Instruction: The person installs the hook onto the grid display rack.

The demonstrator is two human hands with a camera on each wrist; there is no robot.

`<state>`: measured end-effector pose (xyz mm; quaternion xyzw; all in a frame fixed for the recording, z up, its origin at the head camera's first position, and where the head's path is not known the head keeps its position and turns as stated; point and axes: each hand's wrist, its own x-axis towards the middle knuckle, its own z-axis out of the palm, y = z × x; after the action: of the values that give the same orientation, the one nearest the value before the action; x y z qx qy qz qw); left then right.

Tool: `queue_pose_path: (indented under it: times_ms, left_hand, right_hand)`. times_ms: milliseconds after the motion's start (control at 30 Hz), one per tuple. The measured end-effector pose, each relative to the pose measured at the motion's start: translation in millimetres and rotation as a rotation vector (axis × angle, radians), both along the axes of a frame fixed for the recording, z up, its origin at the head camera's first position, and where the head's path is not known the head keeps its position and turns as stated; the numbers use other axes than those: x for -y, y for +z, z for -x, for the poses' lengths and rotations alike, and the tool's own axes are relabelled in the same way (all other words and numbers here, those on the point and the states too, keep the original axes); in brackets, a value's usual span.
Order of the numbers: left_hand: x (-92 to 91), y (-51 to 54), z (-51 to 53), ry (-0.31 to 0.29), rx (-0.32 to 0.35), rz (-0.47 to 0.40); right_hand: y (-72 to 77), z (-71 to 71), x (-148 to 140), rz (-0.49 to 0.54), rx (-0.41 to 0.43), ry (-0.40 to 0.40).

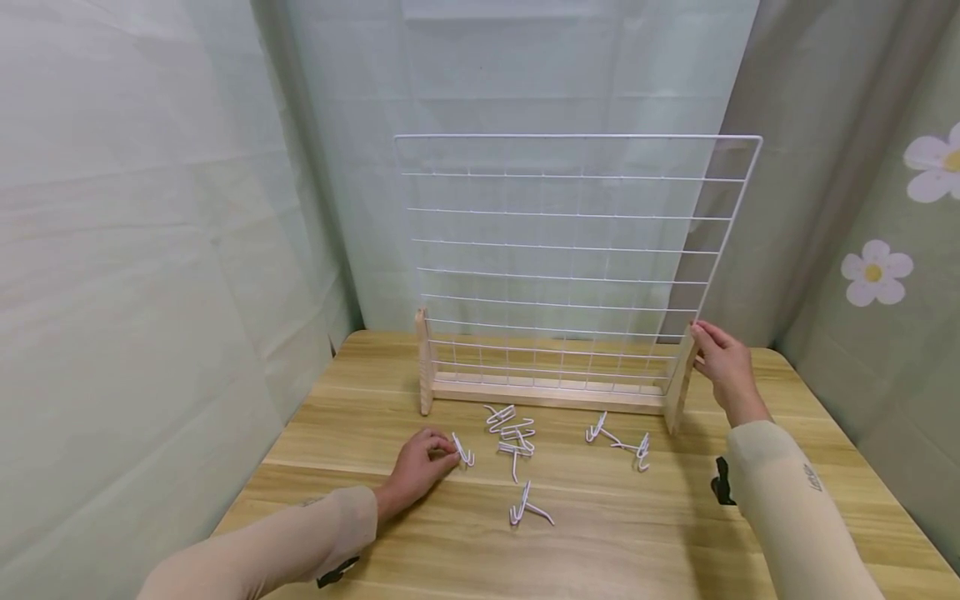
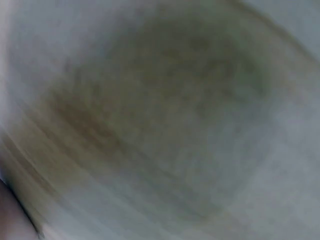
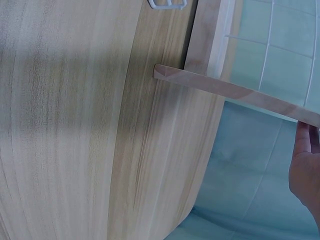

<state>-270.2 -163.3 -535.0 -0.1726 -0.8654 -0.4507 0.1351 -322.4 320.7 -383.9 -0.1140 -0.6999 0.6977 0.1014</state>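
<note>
A white wire grid panel stands upright in a wooden base with a wooden post at each end. My right hand pinches the top of the right post, near the grid's edge; the right wrist view shows the fingers at that post too. Lower left, my left hand has its curled fingertips on a white wire hook at the tabletop. Between the hands lie several more white hooks. Blur in the left wrist view hides the fingers and hook.
The wood-grain table carries a single hook near the front and a pair of hooks before the base's right half. Pale curtains surround the table, the right one printed with flowers.
</note>
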Motion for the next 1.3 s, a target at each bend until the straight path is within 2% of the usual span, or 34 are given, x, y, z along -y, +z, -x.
queue_pose_path:
  times_ms: [267,567,733,867,1067,1300]
  left_hand:
    - [-1.4,-0.5,0.6,0.013,-0.005,0.041]
    - [-2.4,-1.6,2.5,0.033,-0.016,0.021]
    - [-3.0,0.2,3.4,0.044,0.023,0.006]
    - [-4.0,2.1,4.9,0.046,0.057,-0.022]
    - [-3.9,4.4,7.0,0.049,0.068,-0.051]
    - [-6.7,9.5,9.6,0.069,0.091,-0.055]
  right_hand:
    - [0.0,-0.1,-1.4,0.008,0.007,-0.004]
    - [2.8,-1.2,-0.3,-0.021,-0.003,-0.005]
    - [2.1,-0.8,-0.6,-0.026,-0.006,-0.004]
    - [0.0,-1.5,-1.8,0.013,-0.013,-0.002]
    - [-2.6,-2.3,-2.9,0.072,-0.048,0.012]
    - [-3.2,-0.9,-3.0,0.045,-0.037,0.011]
